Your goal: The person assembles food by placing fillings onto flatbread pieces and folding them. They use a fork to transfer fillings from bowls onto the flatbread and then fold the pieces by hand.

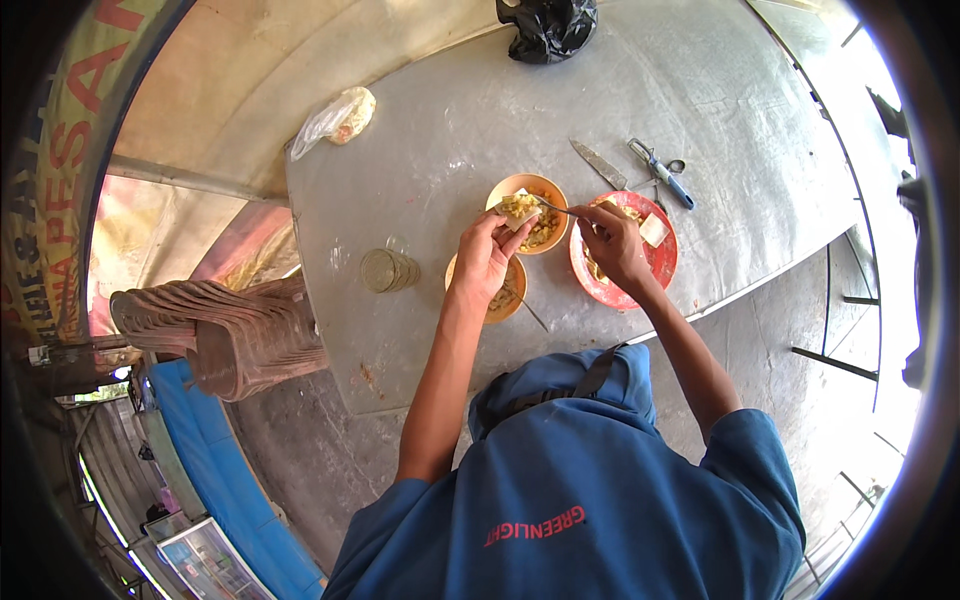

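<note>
My left hand point(485, 258) pinches a pale, thin piece of food point(520, 212) topped with yellow filling, held over the upper orange bowl point(512, 184). That bowl contains a chunky yellow mix. In my right hand point(615, 245) is a metal spoon point(552, 206), its tip at the filling. The right hand sits above the left part of a red plate point(664, 268), where pale pieces and yellowish food lie. Just below the left hand stands a second orange bowl point(492, 318), partly hidden by the wrist, with beige contents and another spoon point(530, 309) leaning out.
Beyond the plate lie a knife point(598, 163) and a blue-handled tool point(672, 182). A glass jar point(385, 271) stands left of the bowls. Along the far side of the grey table point(440, 130) are a clear bag of food point(348, 117) and a black plastic bag point(550, 35). Stacked brown chairs point(235, 345) stand left.
</note>
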